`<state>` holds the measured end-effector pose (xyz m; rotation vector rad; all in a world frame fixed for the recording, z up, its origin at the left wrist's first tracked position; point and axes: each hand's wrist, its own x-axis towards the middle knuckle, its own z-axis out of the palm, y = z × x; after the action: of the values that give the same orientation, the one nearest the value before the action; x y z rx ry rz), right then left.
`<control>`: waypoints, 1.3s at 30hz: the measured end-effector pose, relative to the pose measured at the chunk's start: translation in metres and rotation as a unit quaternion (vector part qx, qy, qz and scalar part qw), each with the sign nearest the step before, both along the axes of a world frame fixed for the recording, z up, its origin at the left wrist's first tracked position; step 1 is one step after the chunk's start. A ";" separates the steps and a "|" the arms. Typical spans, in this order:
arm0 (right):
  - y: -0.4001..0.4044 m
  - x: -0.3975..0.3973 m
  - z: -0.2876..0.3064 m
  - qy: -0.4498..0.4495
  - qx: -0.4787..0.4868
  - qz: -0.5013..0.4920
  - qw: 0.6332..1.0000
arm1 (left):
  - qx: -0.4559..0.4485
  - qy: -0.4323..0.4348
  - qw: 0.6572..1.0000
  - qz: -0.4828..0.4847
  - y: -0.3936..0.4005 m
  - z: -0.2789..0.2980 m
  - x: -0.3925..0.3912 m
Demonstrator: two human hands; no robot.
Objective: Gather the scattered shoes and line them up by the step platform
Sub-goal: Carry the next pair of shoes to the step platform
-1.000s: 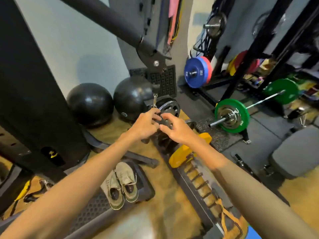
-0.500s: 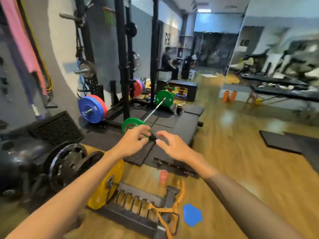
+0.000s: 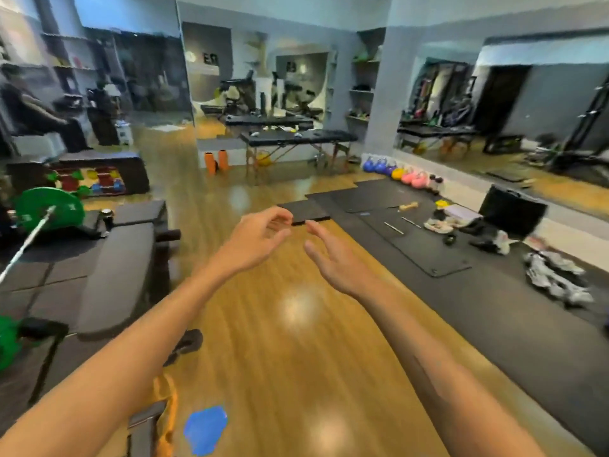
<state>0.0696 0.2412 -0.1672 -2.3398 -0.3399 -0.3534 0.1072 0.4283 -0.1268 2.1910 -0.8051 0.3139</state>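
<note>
Black rubber floor mats (image 3: 428, 258) carry scattered shoes: pale grey pair (image 3: 557, 278) at right edge, light pair (image 3: 441, 224) near far edge.
Step platform not visible; you risk lining up wrong.
Left hand (image 3: 255, 239), right hand (image 3: 333, 258) loose, empty.
Small black kettlebell (image 3: 449, 239) beside shoes: trip risk.

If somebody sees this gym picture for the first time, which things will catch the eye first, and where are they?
First, the two bare hands raised in the centre, the left hand and the right hand, both holding nothing above the glossy wooden floor. Next, the bright green round weight plate on a barbell at the far left. Then the pale scattered shoes on the black rubber mats at the right, near the mirror wall.
</note>
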 end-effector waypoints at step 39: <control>-0.924 0.283 -0.056 0.075 -0.033 -0.380 0.921 | 0.136 -0.033 0.899 -0.415 -0.989 -0.081 0.424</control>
<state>0.3531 -0.6827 -0.2237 -2.4620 0.6677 -0.5215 0.5313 -0.5609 -0.2081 1.8611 -1.8056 -0.1701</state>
